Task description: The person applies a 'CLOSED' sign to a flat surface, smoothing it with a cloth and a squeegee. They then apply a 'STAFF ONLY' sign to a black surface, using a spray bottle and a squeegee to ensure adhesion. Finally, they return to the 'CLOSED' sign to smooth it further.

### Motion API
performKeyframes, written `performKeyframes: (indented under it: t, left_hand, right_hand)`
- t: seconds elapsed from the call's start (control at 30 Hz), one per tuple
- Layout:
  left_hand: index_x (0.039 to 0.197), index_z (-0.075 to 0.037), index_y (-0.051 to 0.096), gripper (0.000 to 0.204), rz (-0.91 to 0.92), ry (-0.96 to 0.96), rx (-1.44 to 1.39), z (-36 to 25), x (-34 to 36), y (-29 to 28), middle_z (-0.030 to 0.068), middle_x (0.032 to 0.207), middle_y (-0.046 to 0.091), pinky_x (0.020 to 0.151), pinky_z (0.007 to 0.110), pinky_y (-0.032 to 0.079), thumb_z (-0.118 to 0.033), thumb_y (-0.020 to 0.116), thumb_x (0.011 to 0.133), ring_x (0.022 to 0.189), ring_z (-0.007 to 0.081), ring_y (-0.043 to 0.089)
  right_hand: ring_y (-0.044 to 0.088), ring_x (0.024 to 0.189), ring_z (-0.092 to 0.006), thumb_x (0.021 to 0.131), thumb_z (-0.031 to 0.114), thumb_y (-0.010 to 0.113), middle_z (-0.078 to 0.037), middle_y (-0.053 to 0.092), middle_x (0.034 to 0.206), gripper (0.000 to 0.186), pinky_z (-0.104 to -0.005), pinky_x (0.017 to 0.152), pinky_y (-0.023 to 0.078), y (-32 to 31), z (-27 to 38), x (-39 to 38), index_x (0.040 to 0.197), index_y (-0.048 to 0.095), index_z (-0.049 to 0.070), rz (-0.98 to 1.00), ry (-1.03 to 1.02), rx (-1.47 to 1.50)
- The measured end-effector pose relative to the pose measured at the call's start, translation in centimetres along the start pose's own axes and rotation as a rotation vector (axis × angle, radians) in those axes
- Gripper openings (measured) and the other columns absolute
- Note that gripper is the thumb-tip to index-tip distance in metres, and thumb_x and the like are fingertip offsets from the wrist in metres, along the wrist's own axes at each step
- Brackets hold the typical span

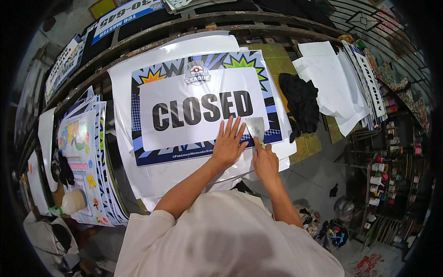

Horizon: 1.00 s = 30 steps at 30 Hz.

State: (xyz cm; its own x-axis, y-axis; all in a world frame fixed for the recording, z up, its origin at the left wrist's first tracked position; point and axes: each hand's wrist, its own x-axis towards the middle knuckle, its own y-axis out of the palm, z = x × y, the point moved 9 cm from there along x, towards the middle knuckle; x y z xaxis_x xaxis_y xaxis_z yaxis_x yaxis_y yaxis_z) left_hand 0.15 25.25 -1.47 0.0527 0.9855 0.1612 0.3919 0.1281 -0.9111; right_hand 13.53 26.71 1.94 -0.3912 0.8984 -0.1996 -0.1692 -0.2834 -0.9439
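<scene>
A printed sign [173,87] with large black lettering on a white panel and a blue, starburst-patterned border lies face up on white sheets [122,92]. My left hand [227,145] rests on the sign's lower right part, below the lettering, fingers stretched out and spread. Just right of it, my right hand [265,164] grips a scraper [255,127] with a wide metal blade, its index finger reaching along the handle. The blade lies over the lower right of the white panel, near its edge. Whether it presses on the surface I cannot tell.
Black cloth [297,99] and loose white paper [323,78] lie to the right on a yellowish board [304,150]. Stacks of printed panels [80,161] and a plastic jug [74,201] stand at left. A rack of small containers [378,180] is at right. Rails [184,34] cross behind.
</scene>
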Motion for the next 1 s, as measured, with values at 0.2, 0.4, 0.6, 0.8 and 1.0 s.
performKeyframes:
  t: [0.2,0.4,0.6,0.8,1.0]
  left_hand:
    - [0.157,-0.001,0.043,0.071,-0.04,0.008,-0.065,0.0,-0.1,-0.7,0.0209,0.169,0.028,0.127,0.06,0.011,-0.044,0.056,0.101,0.159,0.0417,0.016]
    - [0.155,-0.001,0.045,0.071,-0.057,0.002,-0.093,0.0,-0.1,-0.9,0.0207,0.168,0.029,0.127,0.06,0.012,-0.043,0.059,0.1,0.158,0.0416,0.018]
    - [0.154,-0.001,0.046,0.071,-0.071,0.016,-0.083,-0.1,-0.1,-1.2,0.0206,0.167,0.031,0.127,0.061,0.015,-0.045,0.06,0.1,0.158,0.0418,0.019]
    - [0.154,-0.003,0.046,0.07,-0.077,0.019,-0.062,-0.1,-0.2,-1.1,0.02,0.167,0.031,0.127,0.06,0.015,-0.046,0.059,0.101,0.158,0.0415,0.02]
    - [0.156,-0.004,0.044,0.073,-0.077,0.01,-0.049,0.0,-0.3,-0.9,0.0193,0.168,0.031,0.127,0.059,0.016,-0.047,0.061,0.1,0.158,0.0411,0.02]
  right_hand:
    - [0.073,0.083,-0.0465,0.098,0.019,0.061,-0.031,0.064,0.106,0.053,-0.0513,0.073,0.061,-0.4,1.7,4.9,0.15,0.052,0.011,0.023,-0.093,-0.039]
    - [0.072,0.096,-0.049,0.095,0.018,0.061,-0.033,0.067,0.107,0.052,-0.0531,0.083,0.059,-0.8,2.3,10.0,0.147,0.056,0.009,0.03,-0.09,-0.021]
    - [0.069,0.102,-0.0477,0.099,0.019,0.053,-0.031,0.072,0.105,0.046,-0.055,0.093,0.054,-0.8,3.0,15.3,0.143,0.061,0.008,-0.007,-0.12,-0.028]
    - [0.071,0.105,-0.0452,0.091,0.015,0.059,-0.03,0.072,0.105,0.045,-0.0531,0.091,0.057,-0.9,3.8,20.9,0.134,0.065,0.006,-0.032,-0.16,-0.038]
    - [0.071,0.106,-0.0449,0.091,0.012,0.058,-0.025,0.074,0.11,0.034,-0.0528,0.093,0.057,-2.4,4.7,24.9,0.123,0.069,0.006,-0.036,-0.178,-0.085]
